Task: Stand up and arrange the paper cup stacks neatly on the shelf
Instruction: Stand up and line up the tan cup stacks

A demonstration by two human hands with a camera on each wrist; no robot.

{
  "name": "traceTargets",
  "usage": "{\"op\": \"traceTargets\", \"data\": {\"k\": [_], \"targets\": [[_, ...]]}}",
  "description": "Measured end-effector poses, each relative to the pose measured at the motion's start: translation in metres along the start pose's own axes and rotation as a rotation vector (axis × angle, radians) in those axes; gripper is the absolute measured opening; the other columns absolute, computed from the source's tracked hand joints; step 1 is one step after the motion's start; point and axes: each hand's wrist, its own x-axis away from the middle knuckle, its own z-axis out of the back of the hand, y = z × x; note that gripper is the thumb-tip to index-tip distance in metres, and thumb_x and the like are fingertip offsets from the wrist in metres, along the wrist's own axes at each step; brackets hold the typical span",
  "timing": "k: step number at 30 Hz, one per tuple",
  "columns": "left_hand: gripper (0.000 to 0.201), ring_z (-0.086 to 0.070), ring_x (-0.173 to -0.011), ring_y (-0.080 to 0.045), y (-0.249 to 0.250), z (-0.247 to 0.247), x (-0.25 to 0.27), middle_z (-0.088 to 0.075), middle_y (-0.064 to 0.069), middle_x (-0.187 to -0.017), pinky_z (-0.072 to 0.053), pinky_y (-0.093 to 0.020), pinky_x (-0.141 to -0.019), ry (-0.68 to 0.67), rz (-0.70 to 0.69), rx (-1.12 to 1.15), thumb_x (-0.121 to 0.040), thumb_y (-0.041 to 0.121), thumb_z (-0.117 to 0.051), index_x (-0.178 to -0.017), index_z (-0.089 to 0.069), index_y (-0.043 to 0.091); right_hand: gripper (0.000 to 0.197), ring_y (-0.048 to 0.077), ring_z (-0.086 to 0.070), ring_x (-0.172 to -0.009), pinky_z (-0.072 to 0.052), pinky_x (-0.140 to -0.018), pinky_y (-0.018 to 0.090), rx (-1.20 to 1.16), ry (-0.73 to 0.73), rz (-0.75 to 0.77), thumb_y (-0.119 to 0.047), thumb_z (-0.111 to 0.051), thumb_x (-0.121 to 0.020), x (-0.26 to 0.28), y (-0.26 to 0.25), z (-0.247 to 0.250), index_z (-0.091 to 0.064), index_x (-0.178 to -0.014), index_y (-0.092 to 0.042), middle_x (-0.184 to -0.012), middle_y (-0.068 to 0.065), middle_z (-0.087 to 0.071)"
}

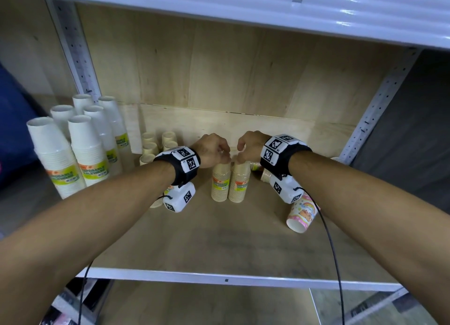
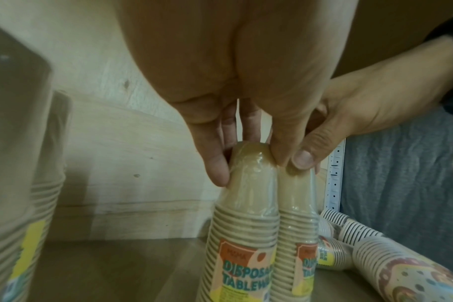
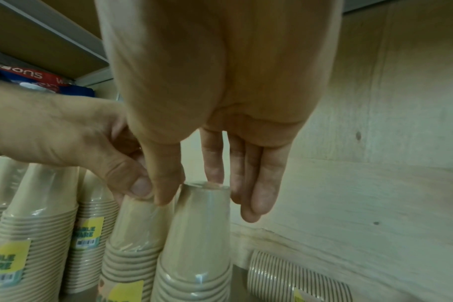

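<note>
Head view: two upright kraft cup stacks [image 1: 231,182], two hands [image 1: 227,149].

I count six tall white cup stacks [image 1: 80,151] upright at shelf's left. Five small kraft stacks [image 1: 155,145] visible behind my left wrist, maybe more hidden. Two kraft stacks [image 1: 231,182] upright, touching, at centre. One pink patterned stack [image 1: 300,215] lying on side at right. At least two more stacks [image 2: 349,228] lying behind it; exact count unclear. Two hands [image 1: 214,149] in view, two wrist cameras [image 1: 180,197].
</note>
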Motion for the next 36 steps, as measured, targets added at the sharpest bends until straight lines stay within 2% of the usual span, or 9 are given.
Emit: {"op": "traceTargets", "data": {"k": [3,7,12,17,25,28,31,33,36], "targets": [[0.028,-0.061,-0.094,-0.016,0.000,-0.001,0.000,-0.063,0.003,-0.102,-0.044,-0.026,-0.076,-0.005,0.003,0.004,-0.081,0.035,-0.075,-0.105,-0.071,0.022,0.053,0.017,-0.054,-0.096,-0.042,-0.074,0.026,0.012,-0.031,0.008,-0.024,-0.077,-0.077,-0.001,0.002,-0.002,-0.060,-0.127,-0.017,-0.123,0.003,-0.059],[0.028,-0.061,-0.094,-0.017,0.003,0.002,0.000,-0.063,0.001,-0.103,-0.045,-0.026,-0.075,-0.026,0.009,-0.028,-0.081,0.034,-0.074,-0.105,-0.071,0.021,0.040,0.019,-0.059,-0.090,-0.044,-0.072,0.026,0.020,-0.031,0.017,-0.021,-0.075,-0.081,-0.002,0.000,-0.005,-0.066,-0.119,-0.009,-0.115,0.007,-0.066],[0.032,-0.066,-0.071,-0.016,0.016,0.013,-0.002,-0.064,-0.003,-0.108,-0.054,-0.026,-0.058,-0.171,0.038,-0.068,-0.083,0.026,-0.073,-0.114,-0.068,0.019,0.039,0.023,-0.064,-0.090,-0.046,-0.072,0.027,0.017,-0.021,0.007,-0.024,-0.074,-0.082,-0.001,-0.002,-0.005,-0.067,-0.113,-0.002,-0.110,0.014,-0.068],[0.032,-0.072,-0.086,-0.027,0.026,0.027,0.004,-0.063,-0.007,-0.112,-0.062,-0.036,-0.075,-0.287,0.099,-0.151,-0.085,0.018,-0.073,-0.116,-0.069,0.017,0.039,0.025,-0.066,-0.096,-0.052,-0.075,0.030,0.019,-0.039,0.026,-0.024,-0.077,-0.078,0.001,-0.009,-0.002,-0.068,-0.109,-0.002,-0.106,0.011,-0.069],[0.024,-0.071,-0.076,-0.025,0.011,0.063,0.041,-0.070,-0.010,-0.099,-0.060,-0.029,-0.063,-0.398,0.247,-0.197,-0.081,0.008,-0.074,-0.104,-0.072,0.010,0.030,0.018,-0.061,-0.051,-0.051,-0.052,0.024,-0.004,-0.202,0.115,-0.020,-0.080,-0.074,0.001,-0.054,0.001,-0.070,-0.091,0.003,-0.063,0.008,-0.066],[0.024,-0.072,-0.089,-0.033,-0.003,0.077,0.059,-0.071,-0.015,-0.101,-0.060,-0.030,-0.062,-0.417,0.309,-0.214,-0.079,0.008,-0.076,-0.103,-0.072,0.010,0.036,0.019,-0.061,-0.051,-0.053,-0.053,0.025,-0.041,-0.248,0.175,-0.021,-0.081,-0.073,0.002,-0.076,-0.004,-0.069,-0.093,0.006,-0.067,0.011,-0.066],[0.019,-0.069,-0.083,-0.031,-0.018,0.089,0.079,-0.069,-0.015,-0.096,-0.061,-0.032,-0.063,-0.398,0.364,-0.190,-0.079,0.003,-0.075,-0.097,-0.072,0.008,0.028,0.022,-0.064,-0.055,-0.056,-0.057,0.028,-0.053,-0.252,0.218,-0.022,-0.082,-0.071,0.003,-0.099,-0.010,-0.070,-0.084,-0.001,-0.070,0.011,-0.067],[0.019,-0.066,-0.077,-0.028,-0.028,0.096,0.090,-0.067,-0.014,-0.091,-0.058,-0.028,-0.055,-0.370,0.392,-0.192,-0.079,0.001,-0.075,-0.097,-0.072,0.007,0.023,0.022,-0.064,-0.055,-0.057,-0.060,0.030,-0.071,-0.241,0.248,-0.022,-0.083,-0.070,0.003,-0.114,-0.013,-0.068,-0.076,-0.006,-0.067,0.008,-0.067],[0.025,-0.063,-0.073,-0.022,-0.039,0.106,0.103,-0.066,-0.012,-0.089,-0.054,-0.025,-0.051,-0.332,0.421,-0.187,-0.079,0.002,-0.076,-0.103,-0.071,0.004,0.024,0.016,-0.061,-0.048,-0.053,-0.051,0.024,-0.084,-0.191,0.309,-0.021,-0.084,-0.069,0.003,-0.132,-0.017,-0.061,-0.067,-0.013,-0.059,0.002,-0.062]]}}
